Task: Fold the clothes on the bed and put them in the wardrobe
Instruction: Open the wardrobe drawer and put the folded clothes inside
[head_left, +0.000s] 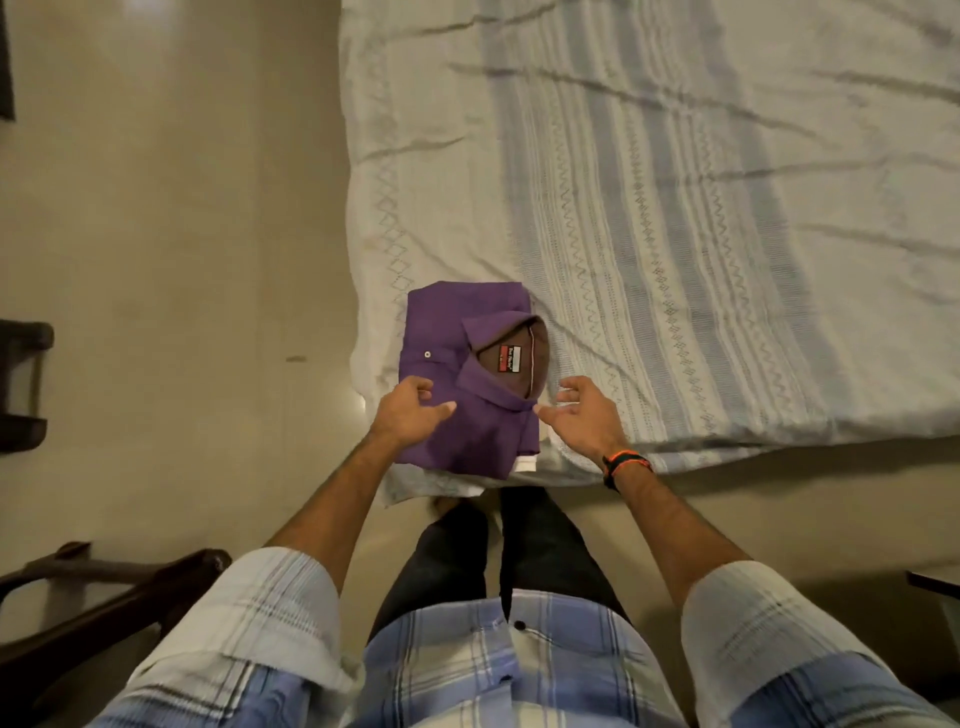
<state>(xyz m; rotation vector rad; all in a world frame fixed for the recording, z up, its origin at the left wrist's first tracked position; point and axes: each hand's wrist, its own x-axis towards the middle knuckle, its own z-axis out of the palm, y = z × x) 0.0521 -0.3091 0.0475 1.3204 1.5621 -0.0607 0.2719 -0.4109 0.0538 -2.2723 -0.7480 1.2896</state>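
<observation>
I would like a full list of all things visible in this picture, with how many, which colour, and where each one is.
folded shirt: one, purple with a brown inner collar and a red, white and black label, on the near corner of the bed
bedsheet: one, pale white with grey-blue patterned stripes, wrinkled, covering the bed
floor: beige, left of and in front of the bed
dark wooden furniture: parts at the left edge and lower left; what it is cannot be told
wristband: one, orange and black, on the right wrist
left hand: fingers loosely curled, on the shirt's near left part
right hand: open, just right of the shirt's collar, holding nothing
</observation>
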